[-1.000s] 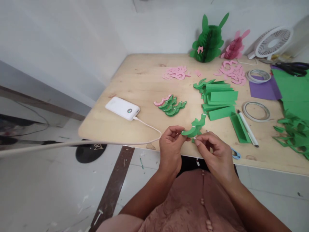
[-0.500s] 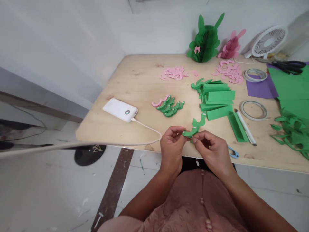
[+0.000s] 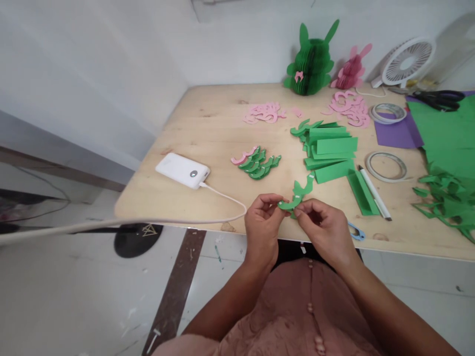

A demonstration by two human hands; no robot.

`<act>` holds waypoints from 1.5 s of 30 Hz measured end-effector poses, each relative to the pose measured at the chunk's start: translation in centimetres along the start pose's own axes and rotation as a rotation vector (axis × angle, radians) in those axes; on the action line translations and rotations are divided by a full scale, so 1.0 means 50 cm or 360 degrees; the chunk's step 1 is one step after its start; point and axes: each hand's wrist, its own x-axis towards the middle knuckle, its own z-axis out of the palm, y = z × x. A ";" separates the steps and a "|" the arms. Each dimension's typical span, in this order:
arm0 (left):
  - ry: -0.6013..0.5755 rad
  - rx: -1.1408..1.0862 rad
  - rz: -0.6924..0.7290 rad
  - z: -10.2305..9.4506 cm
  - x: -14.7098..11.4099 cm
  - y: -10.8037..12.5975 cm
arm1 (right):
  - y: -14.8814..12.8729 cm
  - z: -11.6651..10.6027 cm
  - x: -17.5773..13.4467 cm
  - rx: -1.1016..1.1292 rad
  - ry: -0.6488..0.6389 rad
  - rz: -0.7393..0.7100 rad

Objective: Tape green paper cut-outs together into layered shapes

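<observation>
two bare hands (image 3: 262, 225) (image 3: 326, 230), one green pleated-paper rabbit (image 3: 310, 66), one pink pleated-paper rabbit (image 3: 350, 73), two round white tape rolls (image 3: 386, 121) (image 3: 368, 167)

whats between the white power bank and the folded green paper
The head view shows a small group of curved green pieces and a pink piece there.

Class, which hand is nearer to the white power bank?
Left: the left hand is below and right of the power bank in the picture; the right hand is farther right.

This looks like a small indoor craft corner: a wooden desk (image 3: 208, 123) against a pale wall (image 3: 237, 44) carries pink paper cutouts (image 3: 265, 113), green scraps (image 3: 445, 202), tape rolls (image 3: 388, 121), scissors (image 3: 441, 101) and a green paper rabbit (image 3: 309, 66).
</observation>
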 end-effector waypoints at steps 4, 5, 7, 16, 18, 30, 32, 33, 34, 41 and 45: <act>0.0008 0.0003 0.0031 -0.002 0.001 -0.003 | 0.000 0.001 0.000 0.0027 -0.0007 0.0028; 0.0003 0.0002 0.0044 -0.002 0.001 -0.004 | 0.000 0.001 0.000 0.0036 -0.0011 0.0036; -0.0010 0.0008 0.0062 -0.003 0.001 -0.004 | 0.000 0.001 0.001 0.0047 -0.0017 0.0057; -0.0026 0.0102 0.0154 -0.002 -0.005 -0.005 | -0.013 0.001 0.007 0.0164 -0.0038 0.0117; -0.0033 0.0104 0.0170 -0.003 -0.004 -0.007 | -0.014 0.002 0.008 0.0169 -0.0049 0.0120; 0.0039 0.0009 0.0019 -0.007 -0.001 -0.009 | 0.003 0.009 0.010 0.0166 -0.0117 0.0259; 0.0033 0.0006 -0.0006 -0.008 0.000 -0.010 | 0.003 0.009 0.011 0.0175 -0.0131 0.0269; 0.0028 0.0000 -0.0016 -0.009 0.000 -0.010 | 0.003 0.009 0.011 0.0178 -0.0135 0.0272; 0.0025 -0.0008 -0.0024 -0.009 0.001 -0.010 | 0.003 0.009 0.011 0.0179 -0.0137 0.0273; -0.0010 -0.0061 -0.0091 -0.008 0.000 -0.006 | 0.003 0.009 0.011 0.0138 -0.0123 0.0229; -0.0027 -0.0078 -0.0118 -0.009 -0.001 -0.005 | 0.002 0.009 0.010 0.0109 -0.0130 0.0234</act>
